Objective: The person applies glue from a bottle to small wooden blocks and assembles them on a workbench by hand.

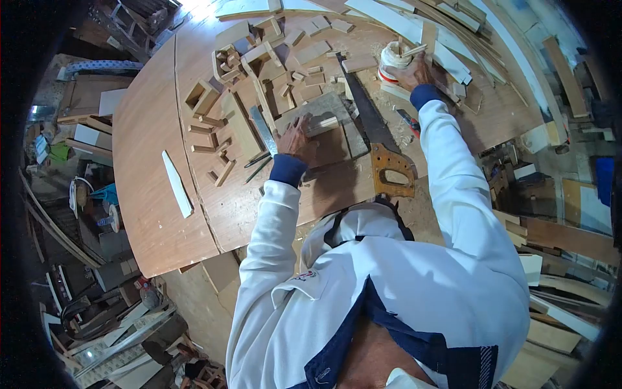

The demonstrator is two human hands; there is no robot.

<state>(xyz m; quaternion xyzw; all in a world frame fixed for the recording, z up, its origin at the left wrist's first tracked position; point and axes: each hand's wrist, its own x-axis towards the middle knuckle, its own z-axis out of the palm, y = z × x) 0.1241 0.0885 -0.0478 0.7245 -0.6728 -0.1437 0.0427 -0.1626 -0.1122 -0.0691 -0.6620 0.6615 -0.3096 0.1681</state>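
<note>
My left hand [298, 139] rests flat on a grey board [327, 107] lying on the wooden workbench [149, 149], fingers spread, next to a small wood strip [324, 122]. My right hand [409, 73] reaches far across the bench and grips a white tub [393, 57] with a wooden stick standing in it. A handsaw [376, 139] with a wooden handle lies between my two arms, blade pointing away from me. A metal square [262, 128] lies just left of my left hand.
Several small wood blocks and offcuts [259, 58] cover the far half of the bench. A pale wood sliver [176, 183] lies at the left. Long planks [427, 26] are stacked at the far right. Clutter and lumber surround the bench on the floor.
</note>
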